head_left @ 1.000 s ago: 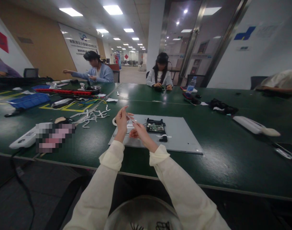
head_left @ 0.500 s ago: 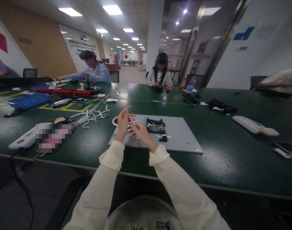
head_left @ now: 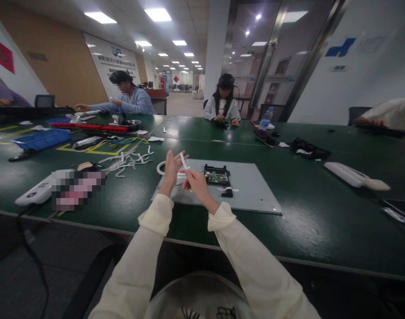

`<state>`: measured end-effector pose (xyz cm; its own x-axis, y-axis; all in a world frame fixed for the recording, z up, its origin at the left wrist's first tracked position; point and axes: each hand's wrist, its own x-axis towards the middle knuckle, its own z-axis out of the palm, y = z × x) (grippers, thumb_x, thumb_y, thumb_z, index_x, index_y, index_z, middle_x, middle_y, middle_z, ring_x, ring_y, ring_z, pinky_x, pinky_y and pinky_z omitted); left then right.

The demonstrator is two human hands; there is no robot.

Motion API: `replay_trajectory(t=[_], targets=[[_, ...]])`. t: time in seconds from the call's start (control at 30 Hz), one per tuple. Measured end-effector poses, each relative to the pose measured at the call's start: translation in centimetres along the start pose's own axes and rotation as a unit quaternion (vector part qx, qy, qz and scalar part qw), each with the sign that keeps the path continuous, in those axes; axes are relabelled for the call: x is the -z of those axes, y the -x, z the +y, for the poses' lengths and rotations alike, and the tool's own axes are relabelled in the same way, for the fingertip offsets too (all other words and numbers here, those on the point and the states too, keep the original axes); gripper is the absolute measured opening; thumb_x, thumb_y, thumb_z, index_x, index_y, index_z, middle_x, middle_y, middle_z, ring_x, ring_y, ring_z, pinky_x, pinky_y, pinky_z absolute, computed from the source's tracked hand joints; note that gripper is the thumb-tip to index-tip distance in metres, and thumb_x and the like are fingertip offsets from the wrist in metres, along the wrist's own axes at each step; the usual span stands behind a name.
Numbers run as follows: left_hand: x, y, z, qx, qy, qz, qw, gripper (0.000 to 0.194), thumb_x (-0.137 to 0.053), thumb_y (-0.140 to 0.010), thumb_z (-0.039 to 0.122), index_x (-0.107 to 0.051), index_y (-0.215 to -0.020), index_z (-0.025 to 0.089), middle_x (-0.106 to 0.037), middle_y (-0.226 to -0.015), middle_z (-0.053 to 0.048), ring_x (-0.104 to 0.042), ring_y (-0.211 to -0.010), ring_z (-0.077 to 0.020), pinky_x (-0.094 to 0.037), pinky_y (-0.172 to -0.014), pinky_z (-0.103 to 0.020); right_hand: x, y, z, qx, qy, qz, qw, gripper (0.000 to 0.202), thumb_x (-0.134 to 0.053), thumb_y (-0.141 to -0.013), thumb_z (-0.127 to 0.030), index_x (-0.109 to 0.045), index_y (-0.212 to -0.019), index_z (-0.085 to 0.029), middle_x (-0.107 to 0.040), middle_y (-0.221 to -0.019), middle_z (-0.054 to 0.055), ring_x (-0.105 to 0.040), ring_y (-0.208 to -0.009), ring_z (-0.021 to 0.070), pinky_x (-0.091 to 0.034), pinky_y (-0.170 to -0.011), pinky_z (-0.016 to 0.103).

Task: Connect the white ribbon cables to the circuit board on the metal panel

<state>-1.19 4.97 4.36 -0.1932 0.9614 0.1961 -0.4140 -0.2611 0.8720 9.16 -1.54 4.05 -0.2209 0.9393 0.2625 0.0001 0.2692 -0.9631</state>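
White tape strip (head_left: 183,160) is pinched between your left hand (head_left: 171,172) and right hand (head_left: 196,182). Both hover over the grey mat (head_left: 252,186) on the bench (head_left: 322,212), beside the circuit board (head_left: 216,176).

- Both arms wore long, loose sleeves of cream-white cloth.
- Each cuff sat bunched and folded at the wrist.
- The left hand (head_left: 171,170) and right hand (head_left: 197,182) were bare, ungloved.

Both hands (head_left: 185,175) pinch white strip (head_left: 183,160) above mat (head_left: 252,188).
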Motion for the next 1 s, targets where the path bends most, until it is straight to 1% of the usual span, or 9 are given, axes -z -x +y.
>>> replay_trajectory(t=[0.1,0.17,0.23,0.3,0.37,0.53,0.8,0.9,1.0], targets=[[-0.1,0.0,0.1,0.084,-0.023,-0.05,0.995,0.065,-0.026,-0.082,0.065,-0.051,-0.112,0.014,-0.067,-0.094,-0.016,-0.066,-0.081,-0.0219,-0.052,-0.059,-0.028,0.3,-0.3,0.2,-0.002,-0.008,0.022,1.0,0.035,-0.04,-0.085,-0.042,-0.061,-0.09,-0.015,-0.054,-0.047,-0.002,-0.049,-0.039,0.0095,-0.04,-0.042,0.02],[-0.3,0.2,0.1,0.109,-0.038,-0.095,0.989,0.066,-0.029,-0.08,0.066,-0.06,-0.097,0.011,-0.068,-0.086,-0.018,-0.066,-0.079,-0.0228,-0.051,-0.059,-0.027,0.6,-0.6,0.5,-0.008,-0.004,0.036,0.999,0.033,-0.04,-0.085,-0.042,-0.058,-0.081,-0.015,-0.055,-0.048,-0.002,-0.049,-0.039,0.0091,-0.04,-0.042,0.019],[-0.5,0.6,0.0,0.094,-0.049,-0.125,0.986,0.055,-0.041,-0.079,0.06,-0.063,-0.091,0.01,-0.068,-0.085,-0.017,-0.066,-0.08,-0.0219,-0.051,-0.063,-0.027,0.7,-0.8,0.8,-0.022,-0.004,0.048,0.999,0.031,-0.04,-0.085,-0.042,-0.055,-0.074,-0.016,-0.056,-0.049,-0.001,-0.05,-0.039,0.0087,-0.039,-0.041,0.019],[-0.7,1.0,0.0,0.058,-0.064,-0.138,0.987,0.042,-0.055,-0.076,0.049,-0.065,-0.091,0.011,-0.069,-0.086,-0.015,-0.066,-0.081,-0.0211,-0.051,-0.066,-0.027,0.8,-0.9,1.0,-0.044,-0.012,0.054,0.997,0.031,-0.04,-0.085,-0.042,-0.052,-0.072,-0.016,-0.057,-0.05,-0.001,-0.05,-0.04,0.0083,-0.039,-0.042,0.018],[-0.7,1.3,0.0,0.025,-0.077,-0.138,0.987,0.036,-0.061,-0.073,0.043,-0.065,-0.09,0.012,-0.069,-0.087,-0.014,-0.065,-0.082,-0.0209,-0.051,-0.067,-0.027,0.8,-1.0,1.2,-0.07,-0.024,0.054,0.996,0.03,-0.041,-0.084,-0.043,-0.05,-0.073,-0.016,-0.057,-0.051,-0.001,-0.051,-0.041,0.008,-0.039,-0.042,0.017],[-0.7,1.5,0.1,-0.022,-0.073,-0.124,0.989,0.035,-0.06,-0.073,0.043,-0.066,-0.09,0.013,-0.069,-0.085,-0.012,-0.065,-0.081,-0.0198,-0.05,-0.071,-0.029,0.5,-1.2,1.3,-0.1,-0.07,0.036,0.992,0.029,-0.044,-0.082,-0.045,-0.051,-0.085,-0.016,-0.06,-0.055,-0.001,-0.054,-0.043,0.0078,-0.04,-0.043,0.016],[-0.9,1.6,0.2,-0.038,-0.092,-0.109,0.989,0.036,-0.059,-0.074,0.045,-0.066,-0.09,0.014,-0.069,-0.084,-0.011,-0.065,-0.08,-0.0198,-0.05,-0.069,-0.029,0.3,-1.3,1.5,-0.093,-0.11,0.026,0.989,0.025,-0.039,-0.085,-0.037,-0.05,-0.092,-0.016,-0.061,-0.057,-0.001,-0.053,-0.042,0.0075,-0.037,-0.041,0.015],[-0.8,1.5,0.1,-0.047,-0.105,-0.103,0.988,0.035,-0.058,-0.075,0.045,-0.066,-0.09,0.014,-0.069,-0.083,-0.011,-0.065,-0.081,-0.0204,-0.05,-0.068,-0.029,0.4,-1.3,1.6,-0.093,-0.106,0.02,0.99,0.028,-0.037,-0.086,-0.034,-0.049,-0.103,-0.016,-0.061,-0.057,-0.001,-0.054,-0.042,0.0076,-0.037,-0.041,0.015],[-0.6,1.3,0.0,-0.055,-0.115,-0.097,0.987,0.035,-0.057,-0.075,0.044,-0.066,-0.092,0.014,-0.069,-0.085,-0.011,-0.065,-0.081,-0.0205,-0.05,-0.066,-0.028,0.4,-1.3,1.6,-0.1,-0.098,0.019,0.99,0.034,-0.038,-0.086,-0.031,-0.043,-0.116,-0.017,-0.06,-0.055,-0.003,-0.055,-0.042,0.0084,-0.038,-0.041,0.015]])
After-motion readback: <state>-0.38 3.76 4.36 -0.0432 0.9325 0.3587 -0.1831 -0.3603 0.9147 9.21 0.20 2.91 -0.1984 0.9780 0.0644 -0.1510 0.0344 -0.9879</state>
